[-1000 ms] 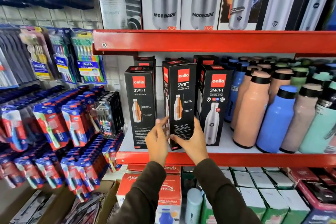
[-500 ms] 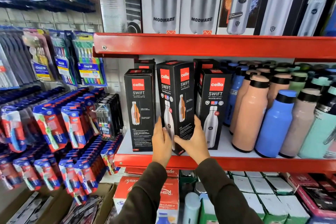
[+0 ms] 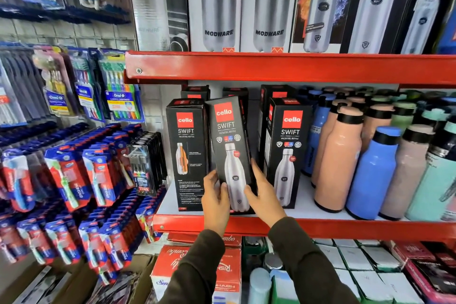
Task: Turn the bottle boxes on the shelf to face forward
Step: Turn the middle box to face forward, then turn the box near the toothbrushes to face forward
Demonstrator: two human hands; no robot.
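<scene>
**Holding the middle bottle box in both hands**

Gripping the lower part of the middle box (image 3: 230, 145), my left hand (image 3: 216, 201) wraps its left edge with the thumb across the front, and my right hand (image 3: 265, 196) presses flat against its right edge, fingers pointing up along the side. Both hands are closed on the box. It is tilted, top leaning left, and its front panel with the silver bottle picture faces me. Its top edge touches the left box (image 3: 186, 153), which stands upright just beside it and shows a side panel with an orange bottle cutaway and small print. To the right, a little apart, the right box (image 3: 287, 153) stands upright with its silver bottle front facing out. All three sit near the front of the red shelf (image 3: 345, 228), with more black boxes farther back. Right of the boxes stand loose bottles: a peach bottle (image 3: 339, 160) and a blue bottle (image 3: 372, 173) nearest me. Far left, toothbrush packs (image 3: 121, 99) hang on a rack.
</scene>
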